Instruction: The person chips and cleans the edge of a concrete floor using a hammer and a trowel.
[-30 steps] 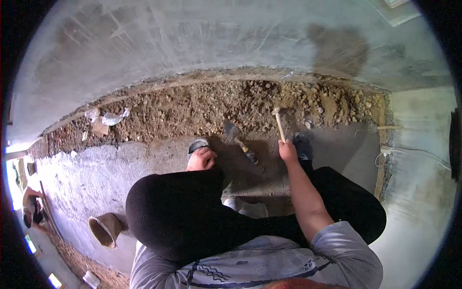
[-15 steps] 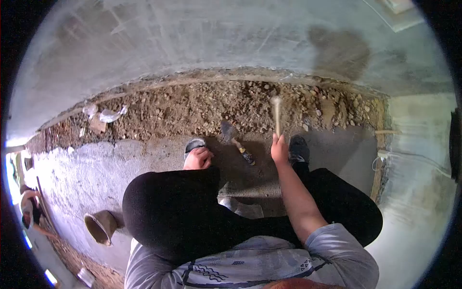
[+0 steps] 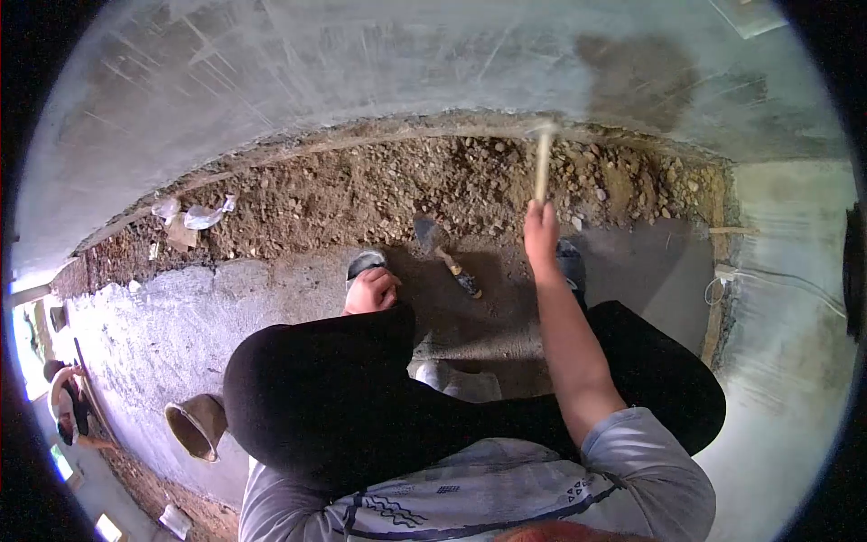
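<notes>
My right hand [image 3: 541, 237] grips the pale wooden handle of a hammer [image 3: 543, 167], whose blurred head is up at the base of the grey wall. Curled near my left shoe, my left hand [image 3: 371, 291] rests by my knee; what it holds, if anything, is hidden. Between my feet a trowel [image 3: 459, 275] lies on the concrete, its blade at the edge of the gravel. Beyond my feet runs a strip of rubble and soil [image 3: 361, 199] along the wall.
A bucket [image 3: 199, 428] lies tilted at the lower left. Plastic scraps [image 3: 206, 217] sit on the rubble at left. A cable [image 3: 786, 287] runs along the right wall. Another person [image 3: 72, 406] is at the far left.
My right hand has moved forward and slightly right, bringing the hammer up to the wall base. My left hand stays by my shoe. The other person has shifted posture.
</notes>
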Available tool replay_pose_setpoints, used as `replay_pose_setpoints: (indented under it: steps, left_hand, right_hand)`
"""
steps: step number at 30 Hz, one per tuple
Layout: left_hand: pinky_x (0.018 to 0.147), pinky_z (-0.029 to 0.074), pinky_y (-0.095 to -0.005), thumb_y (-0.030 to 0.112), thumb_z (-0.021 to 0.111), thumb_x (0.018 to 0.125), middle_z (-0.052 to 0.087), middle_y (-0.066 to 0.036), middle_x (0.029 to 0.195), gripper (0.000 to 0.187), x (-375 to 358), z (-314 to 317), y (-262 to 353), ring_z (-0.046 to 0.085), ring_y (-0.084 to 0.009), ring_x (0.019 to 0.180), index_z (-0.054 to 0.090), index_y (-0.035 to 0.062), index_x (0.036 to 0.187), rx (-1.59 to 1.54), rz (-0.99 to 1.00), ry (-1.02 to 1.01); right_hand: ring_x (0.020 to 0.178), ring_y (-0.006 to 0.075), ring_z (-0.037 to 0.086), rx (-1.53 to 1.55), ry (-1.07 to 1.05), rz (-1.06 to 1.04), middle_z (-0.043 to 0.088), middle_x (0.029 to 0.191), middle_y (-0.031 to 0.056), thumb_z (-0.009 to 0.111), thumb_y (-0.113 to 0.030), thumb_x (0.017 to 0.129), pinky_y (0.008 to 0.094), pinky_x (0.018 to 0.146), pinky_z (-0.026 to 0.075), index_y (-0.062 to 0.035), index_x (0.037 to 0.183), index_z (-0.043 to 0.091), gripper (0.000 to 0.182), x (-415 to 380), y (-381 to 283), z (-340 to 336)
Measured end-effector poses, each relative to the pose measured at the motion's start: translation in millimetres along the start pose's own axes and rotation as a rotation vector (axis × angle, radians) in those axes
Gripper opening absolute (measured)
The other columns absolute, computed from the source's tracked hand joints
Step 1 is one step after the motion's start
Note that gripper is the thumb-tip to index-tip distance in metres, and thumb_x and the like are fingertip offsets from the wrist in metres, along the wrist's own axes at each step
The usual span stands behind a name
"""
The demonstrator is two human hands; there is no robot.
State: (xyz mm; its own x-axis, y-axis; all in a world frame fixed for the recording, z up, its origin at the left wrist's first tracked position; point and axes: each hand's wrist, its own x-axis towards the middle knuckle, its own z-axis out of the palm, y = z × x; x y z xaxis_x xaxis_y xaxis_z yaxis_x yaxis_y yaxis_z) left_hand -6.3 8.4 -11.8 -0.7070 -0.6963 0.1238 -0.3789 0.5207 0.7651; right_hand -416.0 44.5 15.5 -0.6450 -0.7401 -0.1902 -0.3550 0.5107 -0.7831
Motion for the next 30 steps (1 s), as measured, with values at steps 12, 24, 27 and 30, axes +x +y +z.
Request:
replay_pose_setpoints:
  steps: [12, 24, 27, 30]
  left_hand:
    - [0.081, 0.053, -0.0449, 0.010, 0.067, 0.078, 0.066, -0.012, 0.093, 0.013, 0, -4, 5, 0.065, -0.0347, 0.090, 0.068, 0.0068, 0.091, 0.036, -0.012, 0.016]
    - [0.083, 0.053, -0.0448, 0.012, 0.068, 0.079, 0.065, -0.011, 0.092, 0.015, 0, -2, -2, 0.065, -0.0339, 0.090, 0.069, 0.0075, 0.092, 0.012, 0.006, -0.022]
    - [0.082, 0.053, -0.0446, 0.012, 0.068, 0.079, 0.065, -0.011, 0.092, 0.015, 3, -3, 3, 0.065, -0.0340, 0.091, 0.070, 0.0079, 0.093, 0.019, 0.001, -0.009]
    - [0.083, 0.053, -0.0445, 0.012, 0.067, 0.079, 0.065, -0.011, 0.092, 0.016, 3, -5, 6, 0.065, -0.0337, 0.091, 0.070, 0.0084, 0.094, 0.026, -0.028, -0.020]
  right_hand:
    - [0.073, 0.0353, 0.066, -0.238, -0.155, 0.392, 0.066, 0.090, 0.0206, 0.047, -0.042, 0.108, 0.0509, 0.063, 0.052, 0.0042, 0.124, 0.059, 0.050, 37, -9, 66]
    - [0.040, 0.0137, 0.042, 0.764, 0.219, 0.153, 0.045, 0.064, 0.0013, 0.049, -0.032, 0.109, 0.0304, 0.035, 0.034, -0.0072, 0.099, 0.045, 0.027, 25, -49, 35]
    - [0.040, 0.0167, 0.044, 0.553, 0.197, 0.182, 0.045, 0.063, 0.0020, 0.049, -0.035, 0.108, 0.0327, 0.035, 0.035, -0.0073, 0.099, 0.044, 0.029, 34, -24, 70]
    - [0.040, 0.0184, 0.048, 0.187, -0.044, 0.317, 0.047, 0.062, 0.0034, 0.053, -0.038, 0.106, 0.0344, 0.034, 0.037, -0.0067, 0.099, 0.047, 0.033, 30, -5, 78]
